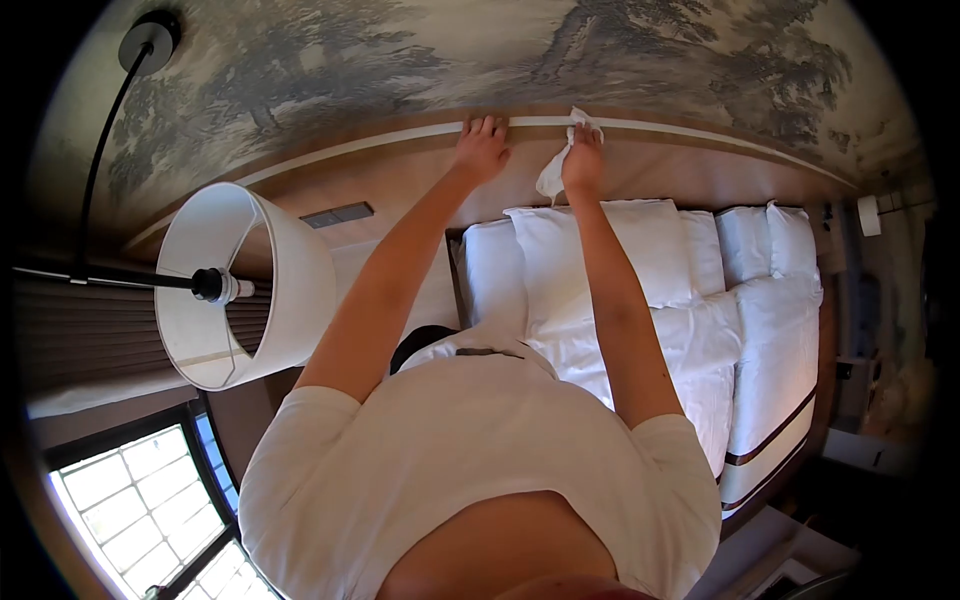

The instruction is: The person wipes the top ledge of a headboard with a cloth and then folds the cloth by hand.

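Observation:
My left hand (483, 150) rests on the top edge of the wooden headboard panel (400, 158), its fingers a little apart and laid over the pale ledge strip (412, 133). It holds nothing. A short way to the right, my right hand (584, 166) is closed on a white cloth (551, 178). Part of the cloth sticks up over the ledge beyond the fingers, and a loose corner hangs down the panel on the left side of the hand. The palm side of the right hand is hidden.
White pillows (612, 250) and a white duvet (770, 370) lie on the bed to the right. A white lampshade (300, 290) on a black arm (105, 272) stands close on the left. Below the ledge is a dark socket panel (337, 215). A window (145, 500) is at lower left.

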Tool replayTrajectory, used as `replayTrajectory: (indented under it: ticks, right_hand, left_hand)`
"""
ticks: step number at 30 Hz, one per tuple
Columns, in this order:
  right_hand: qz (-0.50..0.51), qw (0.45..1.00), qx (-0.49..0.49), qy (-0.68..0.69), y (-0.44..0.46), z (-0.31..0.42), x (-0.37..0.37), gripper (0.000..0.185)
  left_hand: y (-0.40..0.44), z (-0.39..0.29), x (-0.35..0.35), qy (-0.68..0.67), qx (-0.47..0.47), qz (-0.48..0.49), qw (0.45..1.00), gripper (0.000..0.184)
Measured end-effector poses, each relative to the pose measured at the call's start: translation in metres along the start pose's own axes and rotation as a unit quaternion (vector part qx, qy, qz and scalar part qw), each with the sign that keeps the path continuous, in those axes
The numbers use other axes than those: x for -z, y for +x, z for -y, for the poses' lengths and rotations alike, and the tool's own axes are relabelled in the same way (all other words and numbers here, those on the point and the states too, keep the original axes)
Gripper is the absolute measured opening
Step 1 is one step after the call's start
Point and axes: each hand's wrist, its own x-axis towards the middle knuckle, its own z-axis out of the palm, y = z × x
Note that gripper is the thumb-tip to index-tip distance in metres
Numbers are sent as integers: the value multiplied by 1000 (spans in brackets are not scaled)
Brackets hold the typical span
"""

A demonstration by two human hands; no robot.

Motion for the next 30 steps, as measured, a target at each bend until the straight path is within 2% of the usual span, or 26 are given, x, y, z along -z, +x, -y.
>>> replayTrajectory:
  ticks: [4,6,7,9,11,12,16,18,19,21,22,24,26,27,30]
  right_hand:
    - [-22,995,26,93,-18,62,2,38]
    - [-16,981,69,181,-25,88,16,38]
    - [-12,973,62,220,-27,98,25,40]
    - [-21,964,69,256,-34,107,31,41]
    - [-29,952,83,293,-37,115,33,42]
    - [-37,945,71,318,-41,116,32,42]
    - [-55,928,22,367,-58,121,33,41]
    - [-53,918,4,392,-66,125,36,39]
    - [-52,906,-15,420,-68,129,38,36]
    - [-53,906,-27,419,-76,137,46,33]
    - [-47,907,-42,416,-81,140,49,30]
    - [-70,909,-54,408,-95,145,45,25]
    - [-10,882,-107,458,-115,151,48,23]
    - [21,887,-139,439,-127,153,53,22]
    - [-28,884,-171,435,-167,169,57,22]
  left_hand:
    - [-14,0,-10,45,-17,-65,997,49]
    - [-18,-6,-5,-43,27,-60,997,48]
    - [-23,-6,-1,-43,25,-59,997,48]
    - [-34,-7,11,-169,42,-52,983,50]
    - [-44,-10,13,-181,53,-80,979,46]
    - [-47,-10,10,-195,63,-105,973,43]
    - [-50,-11,7,-261,99,-103,955,40]
    - [-60,-18,18,-407,133,-116,896,38]
    - [-67,-21,21,-406,130,-119,897,38]
    - [-84,-21,10,-339,137,-214,906,38]
    - [-93,-21,5,-341,131,-212,907,38]
    - [-112,-20,1,-380,190,-208,881,39]
    - [-130,-17,-4,-387,190,-193,881,37]
    - [-141,-17,-6,-390,196,-182,881,36]
    - [-171,-18,-5,-418,199,-112,879,37]
